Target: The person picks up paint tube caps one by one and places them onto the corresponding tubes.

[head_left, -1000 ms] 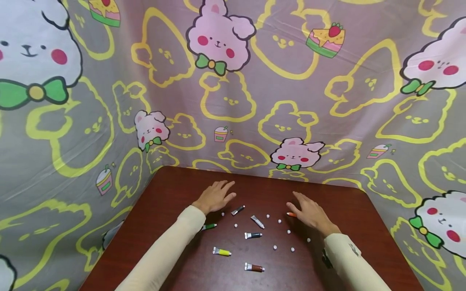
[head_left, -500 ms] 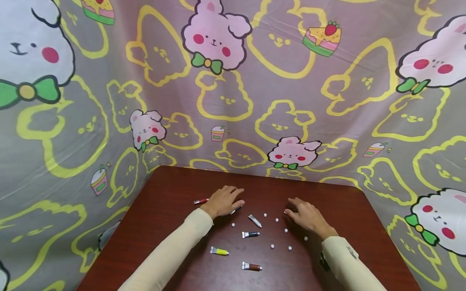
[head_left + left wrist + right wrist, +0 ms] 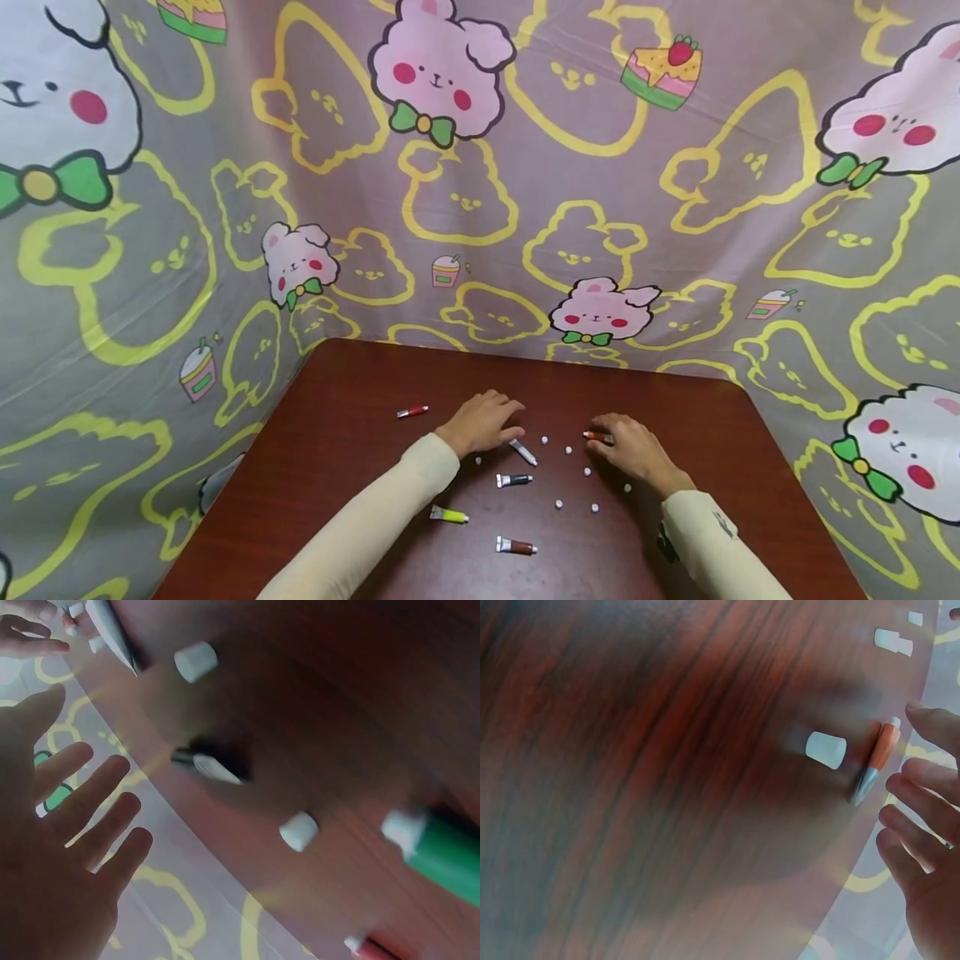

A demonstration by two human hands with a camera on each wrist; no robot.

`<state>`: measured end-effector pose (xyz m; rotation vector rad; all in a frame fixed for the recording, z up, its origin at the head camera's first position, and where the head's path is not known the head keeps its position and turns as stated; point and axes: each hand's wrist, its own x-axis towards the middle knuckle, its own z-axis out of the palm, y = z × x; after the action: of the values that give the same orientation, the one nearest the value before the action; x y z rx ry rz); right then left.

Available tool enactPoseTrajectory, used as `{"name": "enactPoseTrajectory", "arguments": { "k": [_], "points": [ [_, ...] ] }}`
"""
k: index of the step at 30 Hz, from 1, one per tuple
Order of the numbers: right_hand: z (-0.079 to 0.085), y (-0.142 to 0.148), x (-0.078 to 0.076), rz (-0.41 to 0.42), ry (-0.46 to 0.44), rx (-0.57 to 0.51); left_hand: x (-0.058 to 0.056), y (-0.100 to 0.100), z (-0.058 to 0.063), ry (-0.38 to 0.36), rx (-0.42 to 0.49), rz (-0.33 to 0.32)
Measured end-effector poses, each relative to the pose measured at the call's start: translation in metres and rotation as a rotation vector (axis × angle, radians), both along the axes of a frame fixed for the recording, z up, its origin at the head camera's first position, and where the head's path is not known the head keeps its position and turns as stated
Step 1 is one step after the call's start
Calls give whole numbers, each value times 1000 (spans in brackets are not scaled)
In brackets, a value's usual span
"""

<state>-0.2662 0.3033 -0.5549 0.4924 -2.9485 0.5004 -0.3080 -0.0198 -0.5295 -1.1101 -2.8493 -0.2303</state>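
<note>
Left fingers (image 3: pixel 105 787) spread, nearly straight, nothing gripped; left hand (image 3: pixel 482 423) over middle of worktop (image 3: pixel 360 383), toward far edge. Right fingers (image 3: pixel 922 799) apart, slightly bent, nothing gripped; right hand (image 3: pixel 633 450) closer to right edge. Orange tube (image 3: pixel 597 437) just beside right hand, partly covered by it in head view. Silver tube (image 3: pixel 523 452) by left thumb, 1 end covered. Black tube (image 3: pixel 206 766) and green tube (image 3: pixel 450 859) show in left wrist view; left hand and sleeve (image 3: pixel 367 525) block them from head view. Red tube (image 3: pixel 412 412) toward far left corner. Dark blue tube (image 3: pixel 514 480) near middle; yellow tube (image 3: pixel 450 515) left of it, nearer near edge; brown tube (image 3: pixel 516 546) closest to near edge. 7 white caps (image 3: pixel 558 504) in head view: 1 near left wrist, 6 scattered from silver tube across to right wrist. Printed cloth (image 3: pixel 465 200) hangs behind far edge and along both side edges.
</note>
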Motion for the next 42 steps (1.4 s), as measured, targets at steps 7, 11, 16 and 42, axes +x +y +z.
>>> {"name": "enactPoseTrajectory", "arguments": {
  "k": [7,11,16,42],
  "points": [
    [-7,1,-1,13,44,12,3,18,-5,27,-68,-18],
    [-11,0,-1,18,76,2,4,28,-8,55,-85,-38],
    [-13,0,-1,50,177,-13,4,38,-11,80,-94,-44],
    [-14,-6,0,21,298,61,5,63,-24,120,-125,-25]
  ]
}}
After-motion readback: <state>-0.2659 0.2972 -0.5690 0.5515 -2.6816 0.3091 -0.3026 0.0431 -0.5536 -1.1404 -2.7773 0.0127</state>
